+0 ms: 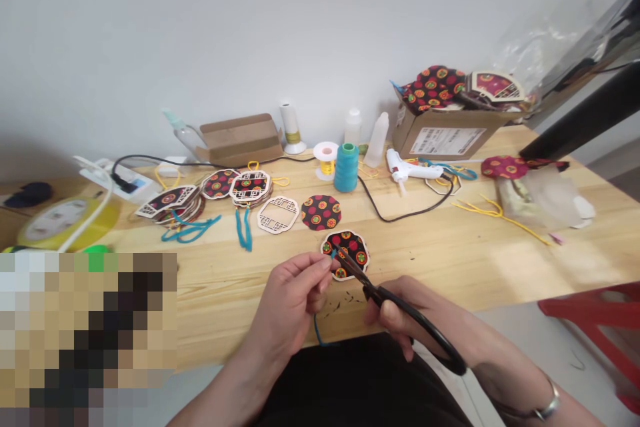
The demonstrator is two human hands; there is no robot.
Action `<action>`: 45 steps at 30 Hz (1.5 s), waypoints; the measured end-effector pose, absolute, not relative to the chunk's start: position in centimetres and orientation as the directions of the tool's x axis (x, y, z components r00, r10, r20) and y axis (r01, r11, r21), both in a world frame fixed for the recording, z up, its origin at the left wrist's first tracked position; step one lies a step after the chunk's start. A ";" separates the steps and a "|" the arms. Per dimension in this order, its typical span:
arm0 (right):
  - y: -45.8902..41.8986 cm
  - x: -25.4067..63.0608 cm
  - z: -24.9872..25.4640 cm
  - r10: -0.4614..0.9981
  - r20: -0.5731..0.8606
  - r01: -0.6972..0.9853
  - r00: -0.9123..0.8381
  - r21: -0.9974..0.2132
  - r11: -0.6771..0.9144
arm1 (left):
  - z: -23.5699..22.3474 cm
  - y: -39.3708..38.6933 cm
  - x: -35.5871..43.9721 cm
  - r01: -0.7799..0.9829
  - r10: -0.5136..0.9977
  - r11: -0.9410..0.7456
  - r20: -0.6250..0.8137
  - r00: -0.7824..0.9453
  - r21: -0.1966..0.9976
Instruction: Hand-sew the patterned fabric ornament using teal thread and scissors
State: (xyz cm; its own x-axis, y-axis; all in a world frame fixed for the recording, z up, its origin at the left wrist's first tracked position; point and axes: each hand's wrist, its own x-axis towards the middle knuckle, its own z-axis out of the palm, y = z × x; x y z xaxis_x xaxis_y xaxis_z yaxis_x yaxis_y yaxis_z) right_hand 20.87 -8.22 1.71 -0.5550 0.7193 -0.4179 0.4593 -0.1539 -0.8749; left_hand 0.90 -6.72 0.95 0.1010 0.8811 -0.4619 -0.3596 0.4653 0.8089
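Pinched between the fingertips of my left hand point(297, 287) is a blue cord point(318, 332), whose tail hangs down toward my lap. My right hand point(400, 313) grips black-handled scissors point(420, 317); their blades reach to the cord's short end by my left fingertips. Beneath the blades lies a wooden-rimmed piece with dark patterned fabric point(357, 247) on the table. Just beyond it are a loose patterned fabric disc point(321, 213) and a bare wooden lattice frame point(279, 215). Whether the blades touch the cord, I cannot tell.
A teal thread spool point(346, 170) and a white glue gun point(413, 168) with a black cable stand farther back. Stacked finished ornaments point(250, 187) lie left. At the right back is a cardboard box point(440, 133) of fabric pieces. A red stool point(595, 327) stands right.
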 end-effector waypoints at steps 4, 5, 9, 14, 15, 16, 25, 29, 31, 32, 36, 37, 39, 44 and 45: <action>-7.9 20.3 2.0 0.722 -0.454 0.467 -0.523 -0.861 -0.204 | 0.7 -6.8 0.9 -0.300 0.884 0.466 -0.451 0.123 0.832; -7.8 20.2 2.0 0.719 -0.456 0.459 -0.524 -0.862 -0.213 | 0.6 -6.8 0.8 -0.288 0.885 0.465 -0.449 0.123 0.837; -7.6 20.2 1.8 0.708 -0.437 0.420 -0.555 -0.882 -0.214 | 0.5 -6.9 0.9 -0.261 0.890 0.456 -0.441 0.117 0.851; -7.5 20.4 1.2 0.710 -0.416 0.382 -0.568 -0.897 -0.221 | 0.4 -6.9 0.9 -0.244 0.892 0.453 -0.438 0.113 0.858; -7.5 20.4 1.2 0.712 -0.414 0.378 -0.567 -0.899 -0.221 | 0.4 -6.9 0.9 -0.244 0.891 0.453 -0.438 0.115 0.858; -7.5 20.4 1.1 0.715 -0.413 0.379 -0.564 -0.899 -0.221 | 0.4 -6.9 0.9 -0.244 0.891 0.453 -0.438 0.116 0.857; -7.4 20.6 -0.1 0.694 -0.384 0.333 -0.609 -0.918 -0.215 | 0.4 -7.0 0.9 -0.237 0.889 0.458 -0.441 0.124 0.857; -7.4 20.7 -0.5 0.697 -0.378 0.319 -0.609 -0.922 -0.222 | 0.3 -7.0 0.9 -0.231 0.891 0.453 -0.437 0.120 0.861; -7.4 20.7 -0.6 0.700 -0.378 0.312 -0.606 -0.922 -0.228 | 0.3 -7.0 0.9 -0.232 0.891 0.454 -0.438 0.119 0.860; -7.4 20.7 -0.7 0.701 -0.385 0.315 -0.600 -0.920 -0.236 | 0.2 -7.0 0.9 -0.233 0.891 0.455 -0.439 0.118 0.859; -7.4 20.6 -0.3 0.696 -0.418 0.324 -0.584 -0.906 -0.272 | 0.1 -6.9 0.8 -0.257 0.891 0.453 -0.445 0.094 0.854; -7.4 20.6 0.0 0.699 -0.415 0.324 -0.582 -0.907 -0.268 | 0.1 -6.8 0.7 -0.275 0.891 0.451 -0.446 0.082 0.849; -7.5 20.6 0.7 0.700 -0.417 0.356 -0.580 -0.902 -0.242 | 0.0 -6.6 0.5 -0.330 0.889 0.444 -0.455 0.047 0.833; -8.3 20.8 2.8 0.625 -0.435 0.582 -0.648 -0.813 0.038 | -0.1 -6.2 0.2 -0.438 0.898 0.395 -0.440 -0.003 0.808; -8.5 20.9 3.1 0.621 -0.422 0.602 -0.660 -0.792 0.103 | -0.1 -6.2 0.2 -0.453 0.899 0.389 -0.438 -0.003 0.802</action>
State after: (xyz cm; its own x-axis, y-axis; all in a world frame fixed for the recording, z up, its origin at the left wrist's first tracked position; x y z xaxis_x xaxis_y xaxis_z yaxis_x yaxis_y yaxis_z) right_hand 20.91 -8.48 3.14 -0.6604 0.6211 -0.4220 0.6025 0.1028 -0.7915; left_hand 0.18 -6.21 -0.12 -0.0033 0.8988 -0.4382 -0.4526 0.3895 0.8022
